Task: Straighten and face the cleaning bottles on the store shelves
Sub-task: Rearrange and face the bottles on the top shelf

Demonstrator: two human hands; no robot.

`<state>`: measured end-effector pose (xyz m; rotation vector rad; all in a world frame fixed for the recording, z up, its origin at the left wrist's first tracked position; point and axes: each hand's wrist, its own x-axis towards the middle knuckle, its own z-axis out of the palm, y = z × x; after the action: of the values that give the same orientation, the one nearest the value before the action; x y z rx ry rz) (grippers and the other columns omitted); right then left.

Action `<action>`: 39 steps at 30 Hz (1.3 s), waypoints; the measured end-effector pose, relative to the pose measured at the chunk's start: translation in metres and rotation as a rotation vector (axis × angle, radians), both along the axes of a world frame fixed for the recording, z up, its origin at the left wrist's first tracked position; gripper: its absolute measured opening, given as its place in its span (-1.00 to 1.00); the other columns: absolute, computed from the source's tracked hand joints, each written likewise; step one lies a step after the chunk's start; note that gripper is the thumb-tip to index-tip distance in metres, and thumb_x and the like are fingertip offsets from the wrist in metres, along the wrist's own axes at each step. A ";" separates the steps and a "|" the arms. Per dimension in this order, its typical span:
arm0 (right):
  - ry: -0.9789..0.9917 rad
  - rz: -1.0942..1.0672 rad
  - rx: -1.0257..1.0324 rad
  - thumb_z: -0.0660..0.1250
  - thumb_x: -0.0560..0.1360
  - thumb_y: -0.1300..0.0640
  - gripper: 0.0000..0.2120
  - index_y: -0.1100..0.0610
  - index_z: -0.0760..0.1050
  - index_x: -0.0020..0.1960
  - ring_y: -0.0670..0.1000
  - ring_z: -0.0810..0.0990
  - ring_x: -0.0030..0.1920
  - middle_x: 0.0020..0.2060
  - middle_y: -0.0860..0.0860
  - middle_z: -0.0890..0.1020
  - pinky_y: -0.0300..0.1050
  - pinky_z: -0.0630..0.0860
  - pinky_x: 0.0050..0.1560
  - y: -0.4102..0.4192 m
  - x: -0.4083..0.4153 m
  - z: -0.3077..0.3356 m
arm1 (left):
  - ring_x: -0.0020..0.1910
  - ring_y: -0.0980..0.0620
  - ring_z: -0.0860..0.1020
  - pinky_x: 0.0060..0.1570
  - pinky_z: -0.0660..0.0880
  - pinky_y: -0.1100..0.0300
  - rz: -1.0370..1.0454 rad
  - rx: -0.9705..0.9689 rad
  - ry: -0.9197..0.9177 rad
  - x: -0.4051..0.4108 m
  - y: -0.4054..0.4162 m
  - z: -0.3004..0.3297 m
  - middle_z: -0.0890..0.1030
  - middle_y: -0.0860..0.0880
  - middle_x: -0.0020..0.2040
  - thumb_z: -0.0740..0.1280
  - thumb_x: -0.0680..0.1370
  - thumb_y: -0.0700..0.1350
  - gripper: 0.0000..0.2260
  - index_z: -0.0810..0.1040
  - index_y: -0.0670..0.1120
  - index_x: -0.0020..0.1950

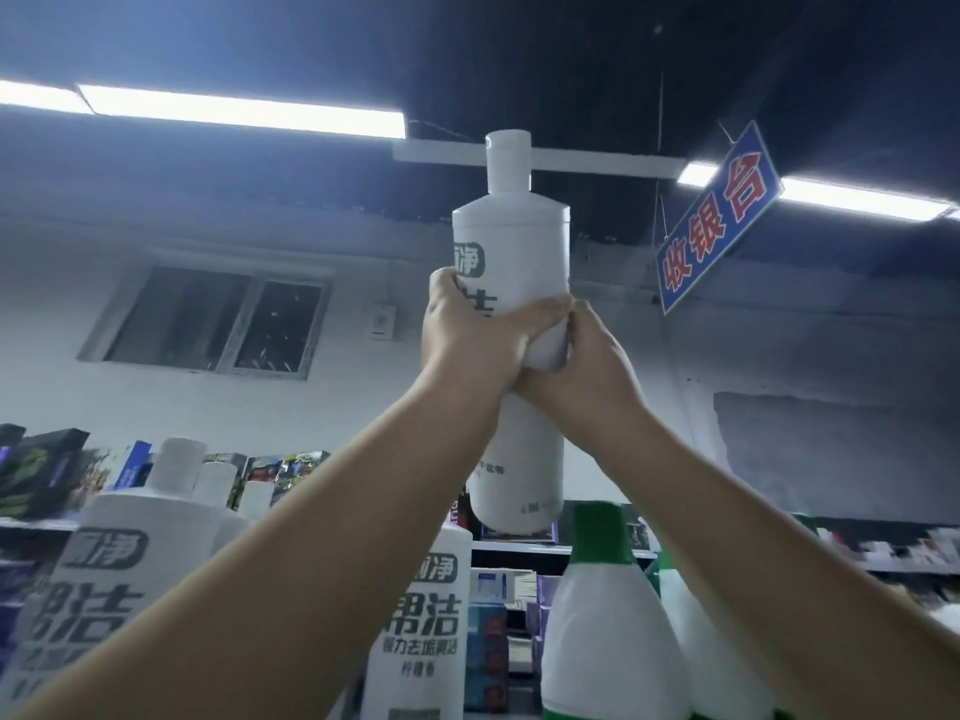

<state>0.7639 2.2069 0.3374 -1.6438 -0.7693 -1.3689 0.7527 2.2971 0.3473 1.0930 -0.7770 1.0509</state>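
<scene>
Store ceiling behind | smooth white cylindrical bottle (511,241) upright | left hand (467,340), right hand (587,356) gripping it

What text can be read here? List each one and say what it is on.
"收银台": blue hanging sign, red characters.
"净" and part of "洁": white bottle held up by the left hand and right hand; its lower small print is blurred.
"净", "帮洁", "强力去垢": middle shelf bottle; smaller lines unclear.
"净", "洁": left shelf bottle, partly cut off.
Green-capped bottle: no text visible.
</scene>
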 end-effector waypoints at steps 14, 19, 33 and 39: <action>0.008 0.148 -0.043 0.52 0.13 -0.05 -0.47 0.01 0.42 0.02 -0.13 0.63 -0.21 -0.17 -0.12 0.62 -0.07 0.63 -0.23 0.043 -0.037 -0.040 | -0.13 0.01 0.65 -0.12 0.61 0.00 0.172 0.114 -0.028 -0.030 0.059 -0.030 0.65 0.00 -0.07 0.53 0.09 0.15 -0.39 0.49 -0.03 0.06; 0.148 0.196 -0.064 0.53 0.18 -0.04 -0.45 -0.03 0.41 0.10 -0.14 0.63 -0.20 -0.13 -0.17 0.61 -0.12 0.63 -0.25 0.059 -0.013 -0.068 | -0.14 0.00 0.64 -0.11 0.61 -0.02 0.311 0.134 0.089 -0.018 0.075 -0.057 0.64 -0.02 -0.08 0.52 0.03 0.19 -0.33 0.50 -0.06 0.05; 0.399 0.438 -0.037 0.52 0.24 0.03 -0.53 0.05 0.44 0.08 -0.09 0.66 -0.13 -0.10 -0.07 0.65 -0.12 0.64 -0.15 0.094 0.032 -0.133 | -0.14 -0.04 0.62 -0.09 0.60 -0.04 0.387 0.119 0.353 0.021 0.103 -0.114 0.61 -0.02 -0.10 0.59 0.10 0.08 -0.42 0.44 -0.03 -0.01; 0.455 0.508 -0.013 0.48 0.13 -0.12 -0.43 0.02 0.52 0.10 0.00 0.69 -0.10 -0.07 -0.02 0.69 0.04 0.63 -0.06 0.104 0.051 -0.154 | -0.13 -0.01 0.57 -0.04 0.58 -0.01 0.457 0.147 0.415 0.030 0.103 -0.129 0.53 0.03 -0.13 0.58 0.17 0.05 -0.44 0.40 -0.06 0.02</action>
<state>0.8151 2.3112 0.1831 -1.5467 -0.8406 -0.6079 0.7825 2.3998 0.2185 1.6007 -0.2760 1.0991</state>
